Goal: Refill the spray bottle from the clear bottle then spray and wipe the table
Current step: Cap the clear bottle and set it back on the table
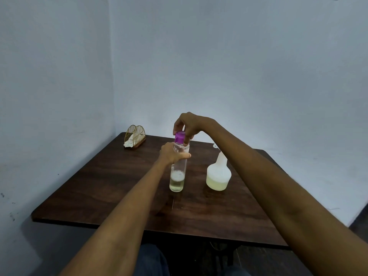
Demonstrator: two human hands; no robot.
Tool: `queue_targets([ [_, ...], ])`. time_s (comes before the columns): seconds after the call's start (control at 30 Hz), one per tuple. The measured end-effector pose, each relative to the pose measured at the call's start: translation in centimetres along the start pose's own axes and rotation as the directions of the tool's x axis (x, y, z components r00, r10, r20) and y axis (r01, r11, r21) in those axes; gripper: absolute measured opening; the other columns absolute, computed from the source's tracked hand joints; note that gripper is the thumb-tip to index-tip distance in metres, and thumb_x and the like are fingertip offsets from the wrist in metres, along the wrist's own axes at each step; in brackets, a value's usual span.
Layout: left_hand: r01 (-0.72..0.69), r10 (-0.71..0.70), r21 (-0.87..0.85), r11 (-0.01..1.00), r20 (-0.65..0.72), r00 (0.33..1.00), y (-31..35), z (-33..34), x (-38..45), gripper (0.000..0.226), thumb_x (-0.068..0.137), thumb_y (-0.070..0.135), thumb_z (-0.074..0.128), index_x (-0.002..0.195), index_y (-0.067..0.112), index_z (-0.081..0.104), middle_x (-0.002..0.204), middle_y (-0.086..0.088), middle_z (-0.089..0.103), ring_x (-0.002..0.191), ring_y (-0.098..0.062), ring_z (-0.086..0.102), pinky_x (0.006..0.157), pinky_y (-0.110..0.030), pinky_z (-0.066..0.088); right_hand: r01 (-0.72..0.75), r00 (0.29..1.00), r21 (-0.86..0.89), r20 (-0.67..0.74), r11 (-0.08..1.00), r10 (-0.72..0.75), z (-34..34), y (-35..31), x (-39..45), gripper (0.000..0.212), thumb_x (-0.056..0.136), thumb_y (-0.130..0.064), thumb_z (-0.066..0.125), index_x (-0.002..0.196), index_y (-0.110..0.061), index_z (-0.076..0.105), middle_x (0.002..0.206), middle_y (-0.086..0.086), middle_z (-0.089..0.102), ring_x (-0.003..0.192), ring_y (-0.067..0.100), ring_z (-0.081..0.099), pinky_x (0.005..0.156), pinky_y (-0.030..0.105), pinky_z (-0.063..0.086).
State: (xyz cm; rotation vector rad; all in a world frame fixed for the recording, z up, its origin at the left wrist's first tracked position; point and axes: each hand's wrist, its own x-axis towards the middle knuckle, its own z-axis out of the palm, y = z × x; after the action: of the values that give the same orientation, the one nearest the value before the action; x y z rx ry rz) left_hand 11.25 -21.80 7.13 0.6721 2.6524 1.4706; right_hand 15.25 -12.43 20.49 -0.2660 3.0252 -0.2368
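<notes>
The clear bottle [177,168] stood upright on the dark wood-grain table [111,182], roughly at the middle of the tabletop. It held a shallow layer of pale yellowish liquid at the bottom, with a patch of foam on top of the liquid; the rest of the body was see-through. A purple cap [179,137] sat on its neck.

The left hand [172,154] was wrapped round the upper body of the clear bottle, just under the shoulder, fingers curled across the front and gripping it. The right hand [187,124] came down from above, its fingers [186,139] and thumb pinching the purple cap at the sides. Whether the cap was seated tight or loose could not be told from this view.

The spray bottle [218,174] stood to the right of the clear bottle, near it but not touching. Body white, translucent, wide at the base and narrowing to a neck; pale yellowish liquid filled about the lower part of the body. Its top passed behind the right forearm, so the head of the bottle was mostly hidden.

At the far left corner of the table stood a gold wire napkin holder [135,136] with a crumpled white napkin [129,142] in it, well apart from both bottles. The table sat in the corner of a pale blue-grey wall [239,66].
</notes>
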Motion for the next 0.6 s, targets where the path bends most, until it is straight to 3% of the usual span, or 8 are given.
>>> queue_targets([
  [0.13,-0.003,0.003,-0.004,1.000,-0.005,1.000,0.0,0.0,-0.1,0.047,0.072,0.033,0.079,0.111,0.009,0.066,0.111,-0.010,0.068,0.104,-0.024,0.062,0.088,-0.034,0.050,-0.050,0.998,0.020,-0.034,0.999,0.051,0.3,0.4,0.1,0.043,0.069,-0.009,0.082,0.109,-0.004,0.067,0.098,0.010,0.063,0.079,0.024,0.063,0.060,0.022,0.054],
  [0.27,-0.001,0.001,-0.018,1.000,-0.002,1.000,0.1,0.0,-0.3,0.048,0.071,0.032,0.079,0.111,0.009,0.067,0.112,-0.009,0.068,0.106,-0.023,0.062,0.091,-0.034,0.050,-0.121,0.985,-0.074,-0.133,0.990,0.111,1.0,0.6,0.7,0.040,0.068,-0.032,0.083,0.091,-0.003,0.067,0.080,0.007,0.063,0.072,0.021,0.062,0.053,0.017,0.044],
  [0.33,-0.008,0.008,-0.021,1.000,-0.014,1.000,0.2,-0.1,-0.5,0.048,0.071,0.032,0.079,0.112,0.011,0.067,0.111,-0.008,0.069,0.107,-0.023,0.062,0.094,-0.034,0.049,-0.185,0.963,-0.120,-0.219,0.975,0.156,2.0,0.6,1.2,0.047,0.074,-0.049,0.073,0.066,-0.005,0.057,0.061,0.003,0.058,0.062,0.023,0.060,0.048,0.019,0.038],
  [0.4,-0.014,0.014,-0.016,1.000,-0.014,1.000,0.1,-0.2,-0.6,0.042,0.071,0.033,0.079,0.106,0.012,0.069,0.109,-0.007,0.070,0.106,-0.022,0.063,0.094,-0.034,0.049,-0.276,0.921,-0.129,-0.319,0.953,0.224,3.1,0.6,1.1,0.064,0.079,-0.068,0.055,0.054,-0.011,0.043,0.052,0.001,0.049,0.054,0.021,0.054,0.048,0.022,0.033],
  [0.5,-0.015,0.014,-0.051,0.999,-0.010,1.000,0.1,-0.2,-0.6,0.040,0.072,0.031,0.079,0.106,0.013,0.069,0.108,-0.008,0.070,0.103,-0.022,0.064,0.086,-0.030,0.048,-0.380,0.894,-0.082,-0.288,0.921,0.343,3.3,1.1,0.3,0.078,0.078,-0.082,0.030,0.051,-0.011,0.049,0.051,0.002,0.057,0.045,0.014,0.054,0.053,0.021,0.034],
  [0.57,-0.018,0.018,-0.064,0.998,-0.008,1.000,0.0,-0.1,-0.5,0.044,0.073,0.029,0.079,0.110,0.010,0.066,0.110,-0.010,0.069,0.102,-0.022,0.064,0.082,-0.028,0.047,-0.327,0.901,0.019,-0.296,0.945,0.318,2.7,1.9,0.1,0.082,0.083,-0.077,0.024,0.068,-0.007,0.064,0.073,0.008,0.071,0.053,0.016,0.061,0.059,0.023,0.043],
  [0.6,-0.024,0.024,-0.065,0.998,-0.007,1.000,0.0,-0.1,-0.5,0.045,0.073,0.029,0.079,0.111,0.008,0.065,0.110,-0.011,0.068,0.100,-0.021,0.063,0.081,-0.028,0.046,-0.247,0.920,0.091,-0.289,0.965,0.263,2.5,2.1,0.1,0.080,0.088,-0.071,0.022,0.087,-0.005,0.067,0.092,0.010,0.073,0.068,0.019,0.065,0.065,0.027,0.049],
])
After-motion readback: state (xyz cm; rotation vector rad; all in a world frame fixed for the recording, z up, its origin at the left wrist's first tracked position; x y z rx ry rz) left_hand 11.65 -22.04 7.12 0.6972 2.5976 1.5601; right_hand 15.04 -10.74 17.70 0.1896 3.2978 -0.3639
